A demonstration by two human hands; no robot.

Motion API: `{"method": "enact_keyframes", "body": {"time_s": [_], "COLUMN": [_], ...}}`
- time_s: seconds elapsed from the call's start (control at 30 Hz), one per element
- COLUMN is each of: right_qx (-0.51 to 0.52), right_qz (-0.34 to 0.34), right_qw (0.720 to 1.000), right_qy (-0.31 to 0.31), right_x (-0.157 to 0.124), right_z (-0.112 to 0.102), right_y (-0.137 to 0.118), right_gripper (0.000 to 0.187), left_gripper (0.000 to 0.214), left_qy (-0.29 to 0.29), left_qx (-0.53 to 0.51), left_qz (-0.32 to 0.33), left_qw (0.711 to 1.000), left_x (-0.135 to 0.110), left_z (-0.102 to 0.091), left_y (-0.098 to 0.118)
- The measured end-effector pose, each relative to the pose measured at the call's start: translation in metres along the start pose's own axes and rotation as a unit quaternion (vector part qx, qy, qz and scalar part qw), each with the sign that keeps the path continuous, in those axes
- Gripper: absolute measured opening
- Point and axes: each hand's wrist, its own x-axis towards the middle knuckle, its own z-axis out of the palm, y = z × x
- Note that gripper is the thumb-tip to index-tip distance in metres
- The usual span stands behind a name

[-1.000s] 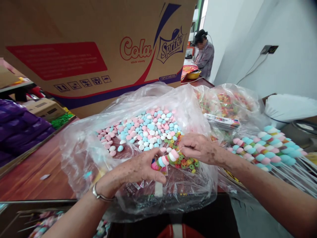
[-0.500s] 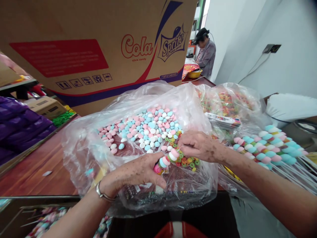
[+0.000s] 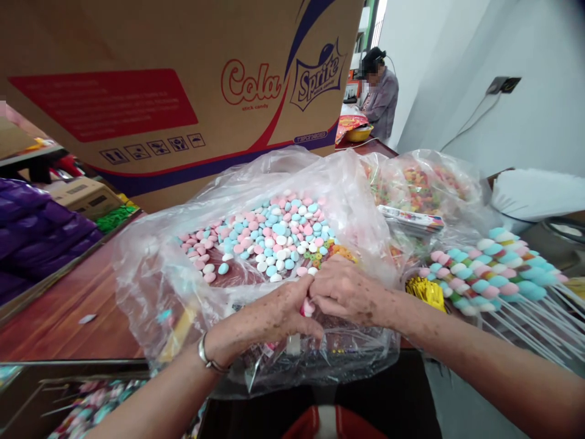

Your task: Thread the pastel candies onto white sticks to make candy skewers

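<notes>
My left hand (image 3: 286,314) is closed around a short candy skewer (image 3: 308,308), of which only a bit of pink and white shows. Pressed against its upper end is my right hand (image 3: 345,289), fingers curled; what they pinch is hidden. Just behind my hands, loose pink, blue and white candies (image 3: 274,238) lie spread on a clear plastic bag (image 3: 150,268). Ring-shaped gummies (image 3: 320,256) in green, yellow and orange sit by the right hand, partly covered by it.
A big cardboard box (image 3: 137,49) stands behind the bag. To the right lie finished candy skewers (image 3: 493,268) on white sticks, gold twist ties (image 3: 425,292) and bagged gummies (image 3: 415,183). Front left, a box holds wrapped candies (image 3: 100,402). A person (image 3: 384,97) works at the back.
My right hand has moved left and down from the ring gummies to meet my left hand, covering most of the candy skewer. My left hand has shifted slightly right.
</notes>
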Motion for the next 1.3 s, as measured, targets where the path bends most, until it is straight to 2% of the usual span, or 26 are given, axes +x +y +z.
{"method": "enact_keyframes", "body": {"time_s": [0.1,0.2,0.27,0.37,0.5,0.63,0.8,0.97,1.03,1.13,1.3], "right_qx": [-0.023,-0.017,-0.005,-0.006,-0.025,-0.044,-0.017,-0.014,-0.014,-0.007,0.035], "right_qz": [-0.016,0.007,0.021,0.02,0.004,-0.018,-0.011,-0.024,-0.019,0.022,0.123], "right_qw": [0.999,0.999,0.999,1.0,1.0,0.998,0.999,1.0,1.0,1.0,0.989], "right_qy": [0.024,0.034,0.025,0.015,0.018,0.036,0.029,0.005,0.0,-0.018,-0.079], "right_x": [0.002,0.001,-0.001,-0.002,-0.002,-0.003,-0.003,-0.001,-0.001,-0.001,-0.002], "right_z": [-0.008,-0.023,-0.032,-0.04,-0.043,-0.042,-0.035,-0.022,-0.023,-0.031,-0.04], "right_y": [0.003,0.01,0.014,0.018,0.018,0.018,0.017,0.019,0.021,0.024,0.025], "right_gripper": [0.026,0.029,0.028,0.026,0.027,0.027,0.026,0.026,0.025,0.023,0.025], "left_gripper": [0.054,0.062,0.055,0.042,0.039,0.047,0.048,0.042,0.042,0.045,0.031], "left_qy": [0.027,0.032,-0.011,-0.094,-0.126,-0.168,-0.127,-0.055,-0.044,-0.041,0.039], "left_qx": [-0.021,-0.035,-0.081,-0.202,-0.247,-0.27,-0.303,-0.219,-0.18,-0.126,-0.014], "left_qz": [-0.013,-0.048,-0.092,-0.135,-0.132,-0.136,-0.121,-0.074,-0.048,-0.036,-0.05], "left_qw": [0.999,0.998,0.992,0.965,0.952,0.938,0.937,0.971,0.982,0.991,0.998], "left_x": [-0.001,-0.009,-0.015,-0.022,-0.025,-0.024,-0.019,-0.011,-0.009,-0.008,-0.01], "left_z": [-0.004,-0.014,-0.018,-0.018,-0.019,-0.024,-0.017,-0.011,-0.012,-0.013,-0.005], "left_y": [0.004,0.006,0.005,-0.001,-0.006,-0.01,-0.01,0.002,0.004,-0.001,-0.019]}}
